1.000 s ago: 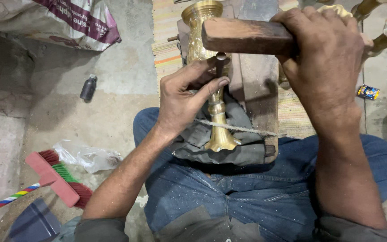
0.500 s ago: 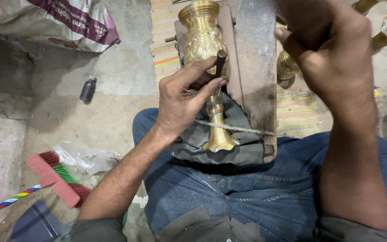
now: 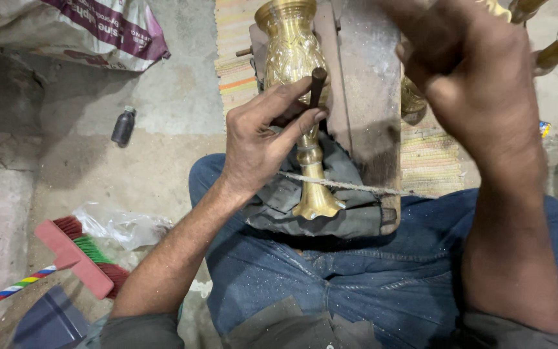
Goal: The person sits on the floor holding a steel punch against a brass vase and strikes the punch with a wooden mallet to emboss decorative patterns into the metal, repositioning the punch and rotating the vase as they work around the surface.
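Head view looks down on a seated person's lap, where a brass vase (image 3: 295, 84) lies lengthwise on a wooden board (image 3: 369, 97) and a dark cloth (image 3: 350, 194), its flared foot toward the body and its mouth pointing away. A cord (image 3: 356, 187) crosses the stem near the foot. The left hand (image 3: 259, 139) rests on the vase's neck, its fingers (image 3: 295, 123) pinched narrowly around a short dark punch (image 3: 316, 87) that stands with its tip against the brass. The right hand (image 3: 479, 84) is raised above the board and blurred; its fingers look curled, but whether they grip anything I cannot tell, since no tool shows in it.

On the floor to the left lie a small dark bottle (image 3: 123, 125), a crumpled clear plastic bag (image 3: 121, 226), a red brush (image 3: 82, 255) with a striped handle, and a printed sack (image 3: 92, 29). More brass pieces (image 3: 550, 39) sit at the upper right.

As a judgement: the punch is held by fingertips only (a light hold on a round, polished surface), so a blow landing off-centre could skid the tip across the pattern or catch the thumb beside it. The vase could also roll if the cord slackens.

Compared with a second ago, the wooden mallet then plain in the right hand is no longer visible, and that hand has swung up and to the right; the left hand and punch have barely moved.
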`<state>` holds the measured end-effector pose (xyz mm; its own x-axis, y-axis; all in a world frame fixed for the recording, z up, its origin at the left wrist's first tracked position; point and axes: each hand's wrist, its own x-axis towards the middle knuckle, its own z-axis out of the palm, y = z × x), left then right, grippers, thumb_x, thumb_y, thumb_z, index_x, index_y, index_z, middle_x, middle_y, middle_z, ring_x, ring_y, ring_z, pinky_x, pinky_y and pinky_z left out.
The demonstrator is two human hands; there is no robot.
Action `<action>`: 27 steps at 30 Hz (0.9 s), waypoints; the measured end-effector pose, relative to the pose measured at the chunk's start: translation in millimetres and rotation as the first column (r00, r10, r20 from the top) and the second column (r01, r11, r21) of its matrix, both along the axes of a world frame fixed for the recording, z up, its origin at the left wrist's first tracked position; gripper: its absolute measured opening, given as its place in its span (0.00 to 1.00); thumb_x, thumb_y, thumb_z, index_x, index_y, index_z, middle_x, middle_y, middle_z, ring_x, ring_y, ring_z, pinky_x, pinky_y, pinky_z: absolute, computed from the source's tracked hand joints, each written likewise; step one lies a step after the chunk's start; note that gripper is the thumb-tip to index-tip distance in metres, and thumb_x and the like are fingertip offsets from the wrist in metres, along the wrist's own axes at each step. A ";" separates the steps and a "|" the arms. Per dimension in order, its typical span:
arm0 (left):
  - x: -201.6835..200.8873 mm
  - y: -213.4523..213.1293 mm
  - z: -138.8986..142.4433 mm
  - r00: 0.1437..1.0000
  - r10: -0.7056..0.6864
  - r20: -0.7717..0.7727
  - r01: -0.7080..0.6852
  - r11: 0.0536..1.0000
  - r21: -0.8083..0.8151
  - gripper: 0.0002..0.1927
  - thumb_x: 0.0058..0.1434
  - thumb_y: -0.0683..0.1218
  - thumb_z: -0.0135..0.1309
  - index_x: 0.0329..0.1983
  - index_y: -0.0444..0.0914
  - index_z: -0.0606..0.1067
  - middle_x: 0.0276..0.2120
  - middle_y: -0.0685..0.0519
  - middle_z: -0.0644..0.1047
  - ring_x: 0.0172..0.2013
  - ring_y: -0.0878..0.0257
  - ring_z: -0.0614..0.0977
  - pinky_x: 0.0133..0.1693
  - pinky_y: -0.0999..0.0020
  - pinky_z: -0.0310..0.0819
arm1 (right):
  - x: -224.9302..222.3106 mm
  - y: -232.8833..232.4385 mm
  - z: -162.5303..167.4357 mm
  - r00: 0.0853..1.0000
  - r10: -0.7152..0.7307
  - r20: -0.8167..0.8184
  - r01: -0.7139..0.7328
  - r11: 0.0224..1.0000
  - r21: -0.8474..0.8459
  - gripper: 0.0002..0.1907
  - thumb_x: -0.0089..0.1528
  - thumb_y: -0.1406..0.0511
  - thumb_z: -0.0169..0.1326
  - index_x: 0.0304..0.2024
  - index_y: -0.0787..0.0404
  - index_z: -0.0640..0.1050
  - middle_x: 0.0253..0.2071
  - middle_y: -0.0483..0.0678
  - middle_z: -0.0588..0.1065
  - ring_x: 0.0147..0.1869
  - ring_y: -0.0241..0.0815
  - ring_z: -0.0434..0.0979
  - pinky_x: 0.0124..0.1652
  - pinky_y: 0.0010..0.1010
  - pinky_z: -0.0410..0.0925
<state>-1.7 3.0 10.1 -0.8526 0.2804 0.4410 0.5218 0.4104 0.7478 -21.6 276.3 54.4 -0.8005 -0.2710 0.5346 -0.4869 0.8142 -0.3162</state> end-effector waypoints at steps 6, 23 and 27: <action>-1.7 -0.5 -2.7 1.000 -0.012 0.001 0.012 1.000 0.024 0.19 0.67 0.41 0.65 0.60 0.33 0.76 0.49 0.49 0.83 0.47 0.62 0.88 0.50 0.70 0.88 | -2.8 -5.1 -2.1 1.000 -0.009 0.008 0.008 0.997 0.074 0.14 0.63 0.69 0.70 0.41 0.63 0.75 0.31 0.52 0.75 0.34 0.48 0.78 0.35 0.40 0.69; -5.0 -3.6 -7.5 0.999 -0.040 -0.007 0.040 0.999 0.006 0.19 0.69 0.42 0.63 0.62 0.36 0.76 0.47 0.51 0.83 0.46 0.64 0.87 0.49 0.72 0.88 | -4.6 -8.4 -12.0 0.993 0.116 0.038 -0.108 0.980 -0.167 0.12 0.66 0.71 0.65 0.47 0.64 0.74 0.38 0.48 0.77 0.43 0.44 0.82 0.44 0.37 0.75; -5.7 -3.2 -7.3 0.999 -0.034 0.014 0.034 0.999 0.022 0.19 0.68 0.41 0.64 0.61 0.36 0.76 0.46 0.51 0.83 0.44 0.65 0.88 0.47 0.72 0.88 | -5.3 -10.2 -11.5 1.000 -0.021 -0.014 0.023 0.991 0.131 0.14 0.62 0.70 0.69 0.44 0.62 0.76 0.33 0.48 0.78 0.37 0.45 0.82 0.38 0.40 0.74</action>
